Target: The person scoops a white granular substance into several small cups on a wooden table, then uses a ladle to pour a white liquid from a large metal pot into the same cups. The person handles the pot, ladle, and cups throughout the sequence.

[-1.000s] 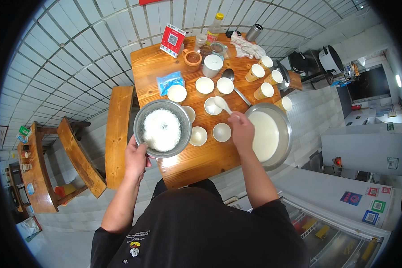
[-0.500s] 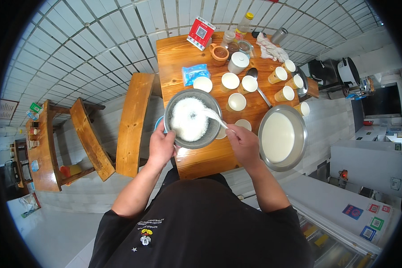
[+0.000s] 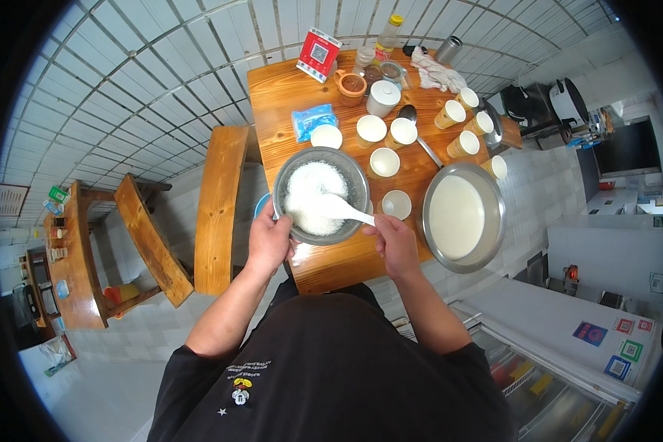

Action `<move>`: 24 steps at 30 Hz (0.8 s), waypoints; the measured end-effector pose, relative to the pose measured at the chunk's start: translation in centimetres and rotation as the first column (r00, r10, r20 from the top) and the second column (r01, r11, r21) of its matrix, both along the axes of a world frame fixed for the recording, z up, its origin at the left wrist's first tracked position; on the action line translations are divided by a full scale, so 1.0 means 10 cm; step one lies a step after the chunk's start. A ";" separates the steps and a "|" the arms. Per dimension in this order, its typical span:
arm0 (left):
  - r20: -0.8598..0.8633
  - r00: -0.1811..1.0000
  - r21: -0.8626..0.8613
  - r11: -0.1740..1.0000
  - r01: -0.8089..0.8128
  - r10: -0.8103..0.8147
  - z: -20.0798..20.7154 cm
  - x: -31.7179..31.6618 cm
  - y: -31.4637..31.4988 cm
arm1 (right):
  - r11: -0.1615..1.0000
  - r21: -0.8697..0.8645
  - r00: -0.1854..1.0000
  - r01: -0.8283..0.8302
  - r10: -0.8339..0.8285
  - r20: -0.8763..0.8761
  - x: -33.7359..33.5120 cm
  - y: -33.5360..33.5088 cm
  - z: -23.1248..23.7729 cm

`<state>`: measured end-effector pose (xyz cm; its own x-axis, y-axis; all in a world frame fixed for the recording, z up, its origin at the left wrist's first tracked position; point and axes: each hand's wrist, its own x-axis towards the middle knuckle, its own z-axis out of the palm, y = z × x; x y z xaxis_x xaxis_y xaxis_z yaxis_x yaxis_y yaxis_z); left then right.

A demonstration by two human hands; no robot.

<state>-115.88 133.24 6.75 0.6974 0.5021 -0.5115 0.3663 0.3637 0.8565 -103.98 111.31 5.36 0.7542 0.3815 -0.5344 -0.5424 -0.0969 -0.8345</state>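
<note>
My left hand [image 3: 269,241] is closed on the near-left rim of a grey bowl [image 3: 359,181], with the thumb over the edge. White grains [image 3: 308,181], sugar-like, fill much of it. A white spoon [image 3: 344,209] is pinched by its handle in my right hand [image 3: 393,241], its head down in the grains. Right of this hand stands a wide steel basin [image 3: 498,237] with a creamy white liquid [image 3: 457,217]. Beyond the bowl are several paper cups, among them one cup [image 3: 396,205] just past my right hand and another [image 3: 384,163] farther off.
At the table's far side are a blue packet [image 3: 314,121], a white lidded jar [image 3: 383,98], a brown clay cup [image 3: 351,86], a yellow-capped bottle [image 3: 388,40], a ladle [image 3: 420,140] and a red sign [image 3: 319,54]. A wooden bench [image 3: 221,210] stands left.
The spoon's head has dipped toward the near right part of the grains, and its handle lies flatter. My right hand is slightly lower. The view has shifted a little.
</note>
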 end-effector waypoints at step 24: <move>-0.022 0.999 0.086 0.996 0.039 -0.037 0.00 0.03 0.06 | 0.767 -0.531 0.235 0.360 0.476 0.847 0.07 -0.72 -0.22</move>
<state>-115.55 133.88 6.70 0.7066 0.5181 -0.4819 0.3965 0.2741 0.8761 -103.24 104.14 3.14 0.7974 0.4217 0.4316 0.5907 -0.6915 -0.4157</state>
